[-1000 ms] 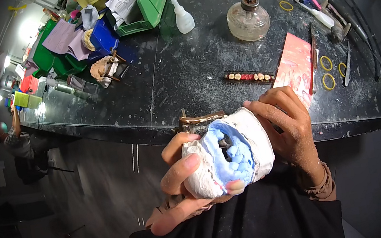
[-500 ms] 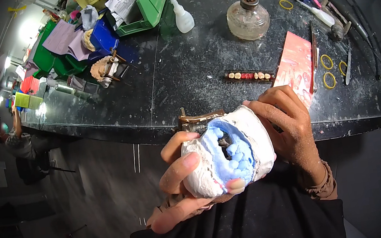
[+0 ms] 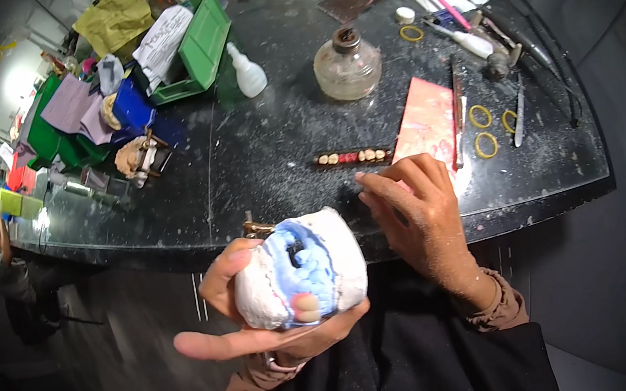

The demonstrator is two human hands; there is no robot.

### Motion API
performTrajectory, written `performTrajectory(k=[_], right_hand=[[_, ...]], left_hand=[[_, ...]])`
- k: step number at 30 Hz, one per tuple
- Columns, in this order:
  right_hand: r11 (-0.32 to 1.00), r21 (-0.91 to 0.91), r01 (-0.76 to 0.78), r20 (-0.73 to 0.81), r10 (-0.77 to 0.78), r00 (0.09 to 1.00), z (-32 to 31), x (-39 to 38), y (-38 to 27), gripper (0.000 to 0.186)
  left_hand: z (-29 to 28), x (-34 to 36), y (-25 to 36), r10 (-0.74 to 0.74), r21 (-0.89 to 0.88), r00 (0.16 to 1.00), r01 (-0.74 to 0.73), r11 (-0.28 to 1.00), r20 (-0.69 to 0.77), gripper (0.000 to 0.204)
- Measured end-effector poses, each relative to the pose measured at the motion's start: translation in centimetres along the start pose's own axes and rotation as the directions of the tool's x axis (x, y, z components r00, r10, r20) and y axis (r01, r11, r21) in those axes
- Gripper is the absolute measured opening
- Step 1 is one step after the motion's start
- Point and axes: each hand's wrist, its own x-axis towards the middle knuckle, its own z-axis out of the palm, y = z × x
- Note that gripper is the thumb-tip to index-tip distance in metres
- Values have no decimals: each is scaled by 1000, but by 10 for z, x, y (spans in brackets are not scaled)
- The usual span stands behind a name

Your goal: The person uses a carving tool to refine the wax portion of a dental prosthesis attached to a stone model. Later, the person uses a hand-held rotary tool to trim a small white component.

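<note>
My left hand (image 3: 301, 341) holds a white plaster dental cast (image 3: 346, 259) with lumpy light-blue material (image 3: 312, 272) around a dark hollow in its middle. A brass-coloured fitting (image 3: 257, 227) shows behind it, partly hidden. My right hand (image 3: 421, 224) is off the cast, just right of it, fingers loosely bent over the bench's front edge. Beyond that hand lie a pink sheet (image 3: 425, 112) and a strip of artificial teeth (image 3: 352, 157) in white and red.
On the dark bench (image 3: 260, 163) stand a glass spirit lamp (image 3: 347, 70), a white squeeze bottle (image 3: 250, 76), green bins (image 3: 207, 42) and a dental model (image 3: 136, 160). Yellow rings (image 3: 486, 145) and tools (image 3: 517, 111) lie right. A co-worker (image 3: 3, 271) sits far left.
My right hand has let go of the cast and opened slightly. My left hand and cast have shifted away from it, leftward. The whole view has shifted too, showing more of the bench's back.
</note>
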Motion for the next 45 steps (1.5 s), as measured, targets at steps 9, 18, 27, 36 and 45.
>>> performTrajectory(k=[9, 18, 27, 36, 45], right_hand=[[996, -88, 7, 132, 5, 991, 0, 0, -2, 31], [762, -602, -238, -94, 228, 969, -116, 15, 96, 29], [911, -381, -161, 212, 256, 943, -142, 15, 173, 8], [998, 12, 64, -73, -63, 995, -154, 7, 181, 12], [261, 965, 15, -60, 169, 984, -55, -30, 21, 23]], left_hand=[[-4, 5, -18, -144, -204, 990, 141, 969, 1, 124], [8, 1, -22, -168, -290, 985, 154, 945, -25, 102], [-6, 0, -30, -191, -324, 968, 235, 916, 162, 100], [-7, -1, -43, -166, -465, 963, 250, 850, 213, 69], [-1, -7, -44, -197, -528, 975, 222, 820, 105, 62]])
